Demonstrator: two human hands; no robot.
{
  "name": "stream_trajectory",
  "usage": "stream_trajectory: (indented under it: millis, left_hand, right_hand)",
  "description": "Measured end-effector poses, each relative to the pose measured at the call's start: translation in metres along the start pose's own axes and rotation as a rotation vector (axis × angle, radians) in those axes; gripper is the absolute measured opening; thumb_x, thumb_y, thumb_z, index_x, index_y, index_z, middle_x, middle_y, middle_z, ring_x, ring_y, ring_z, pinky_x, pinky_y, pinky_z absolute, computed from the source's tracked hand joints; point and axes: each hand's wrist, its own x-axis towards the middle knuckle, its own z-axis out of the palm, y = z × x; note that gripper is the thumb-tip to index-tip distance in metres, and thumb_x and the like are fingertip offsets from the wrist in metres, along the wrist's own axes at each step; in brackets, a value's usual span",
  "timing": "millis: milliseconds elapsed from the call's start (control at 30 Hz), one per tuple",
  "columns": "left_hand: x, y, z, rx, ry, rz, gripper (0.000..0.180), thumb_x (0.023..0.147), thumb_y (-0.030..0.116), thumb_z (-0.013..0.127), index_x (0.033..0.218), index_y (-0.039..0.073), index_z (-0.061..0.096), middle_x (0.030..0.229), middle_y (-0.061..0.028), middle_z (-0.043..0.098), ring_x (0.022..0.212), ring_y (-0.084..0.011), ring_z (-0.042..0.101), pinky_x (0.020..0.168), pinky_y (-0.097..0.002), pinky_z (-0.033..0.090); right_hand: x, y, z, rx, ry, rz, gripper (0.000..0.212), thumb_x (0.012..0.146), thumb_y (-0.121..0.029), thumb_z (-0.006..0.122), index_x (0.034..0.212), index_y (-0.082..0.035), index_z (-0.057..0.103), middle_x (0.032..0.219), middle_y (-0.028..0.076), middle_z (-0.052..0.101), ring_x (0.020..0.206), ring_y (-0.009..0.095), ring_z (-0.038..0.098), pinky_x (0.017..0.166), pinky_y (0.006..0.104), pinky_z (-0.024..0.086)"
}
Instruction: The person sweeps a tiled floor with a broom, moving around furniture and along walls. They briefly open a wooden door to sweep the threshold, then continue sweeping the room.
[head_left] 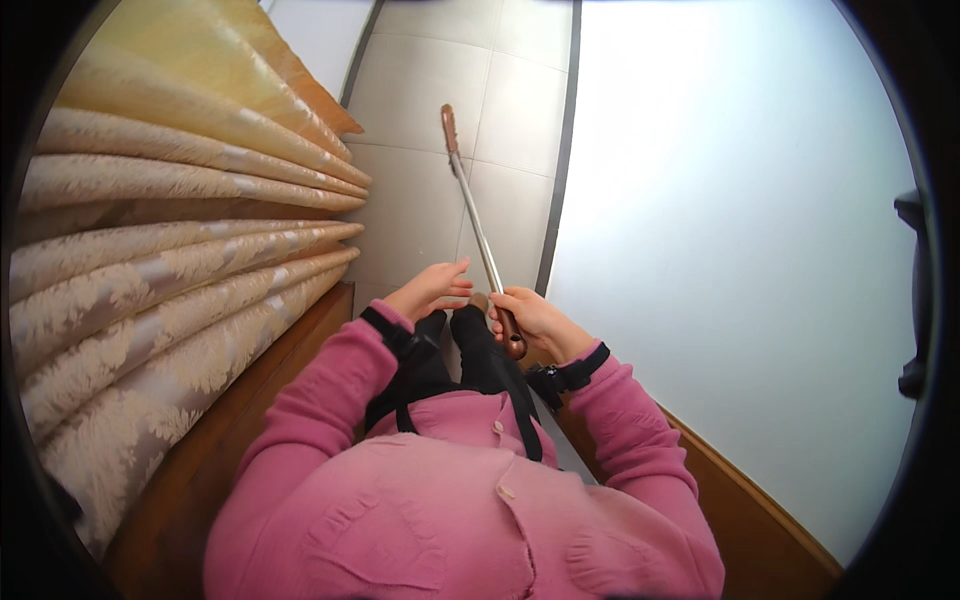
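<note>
A long-handled tool reaches away from me over the floor. It has a silver pole (475, 220), a brown grip with a hole at its near end, and a narrow brown head (449, 128) at the far end. I cannot make out what kind of head it is. My right hand (528, 312) is closed round the pole at the top of the brown grip. Just left of the pole, my left hand (433, 289) is open and holds nothing, its fingers stretched toward the pole. Both wrists wear black straps.
Pale tiles (410, 90) cover the floor in a narrow strip ahead. Patterned beige and gold curtains (190, 190) hang in folds on the left, above a brown wooden edge (215, 450). A large white panel (730, 230) with wooden trim fills the right side. A dark border (560, 170) runs beside the tiles.
</note>
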Motion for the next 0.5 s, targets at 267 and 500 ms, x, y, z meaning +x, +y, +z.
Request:
stream_trajectory:
  millis: [267,500]
  left_hand:
    - [0.063,-0.01,-0.005,-0.368,0.072,0.045,0.017,0.094,0.018,0.047,0.091,0.003,0.054,0.09,-0.0084,0.062,0.088,-0.0198,0.063,0.078,-0.0317,0.05]
    - [0.109,-0.006,0.014,-0.638,0.139,0.058,0.019,0.094,0.016,0.045,0.094,-0.002,0.05,0.092,-0.0142,0.06,0.089,-0.0257,0.063,0.084,-0.0376,0.052]
  right_hand:
    - [-0.018,-0.048,0.013,-0.352,-0.169,0.199,0.035,0.081,-0.005,0.054,0.113,-0.005,0.041,0.076,0.005,0.054,0.055,0.013,0.054,0.047,0.0265,0.05]
    - [0.008,-0.106,-0.025,-1.143,-0.034,-0.014,0.039,0.081,-0.01,0.054,0.12,-0.006,0.049,0.063,0.006,0.055,0.044,0.013,0.05,0.04,0.0272,0.041]
